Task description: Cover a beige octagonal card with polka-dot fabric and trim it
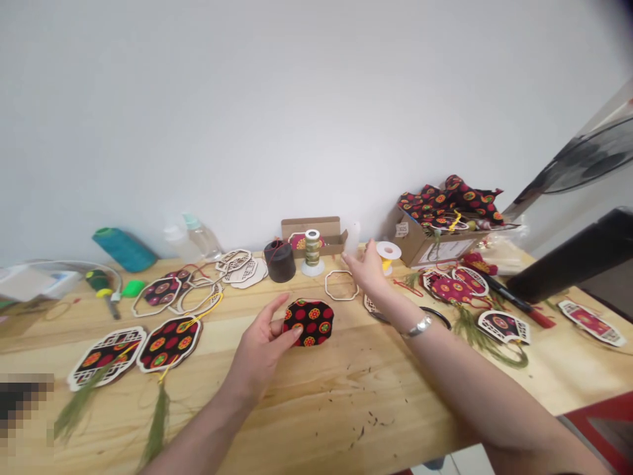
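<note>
My left hand [267, 336] grips a small fabric-covered piece [311, 322], black with red and yellow round patterns, thumb on its front, just above the table. My right hand [364, 265] reaches to the back of the table, its fingers around the lower part of a whitish translucent bottle [353, 236]; whether they grip it is hard to see. Right of that hand stands a white spool with yellow thread [388, 254]. A thin wooden frame [341, 285] lies just left of my right wrist. Behind my left hand are a black thread cone [279, 261] and a green-gold spool [312, 251].
Tasselled ornaments [168, 343] lie at the left, near a screwdriver [101, 287] and a teal thread cone [123, 249]. At the right are a cardboard box [425, 245] with patterned fabric, more ornaments [503, 327] and a black cylinder [573, 257].
</note>
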